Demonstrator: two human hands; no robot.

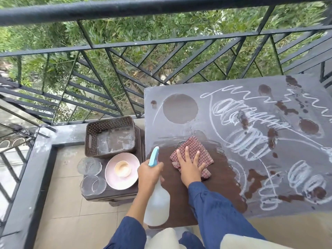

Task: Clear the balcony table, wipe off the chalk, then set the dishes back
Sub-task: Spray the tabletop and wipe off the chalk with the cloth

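At far left, a low dark stand (pixel 115 192) carries one brown perforated plastic basket (pixel 110 136), two clear round glass plates (pixel 89 166), and one pale pink plate (pixel 122 171) with one small cream bowl (pixel 123 169) sitting in it. Just right, the left hand (pixel 149 174) has its grip closed around the neck of one translucent white spray bottle (pixel 156 205) with a light blue trigger. The right hand (pixel 190 167), grip spread wide and flat, presses one red checked woven cloth (pixel 193 151) onto the near-left part of the counter (pixel 181 108). There the dark brown surface is wet and clean; farther right, white chalk scribbles (pixel 248 141) loop across dusty grey, dotted with wet spots.
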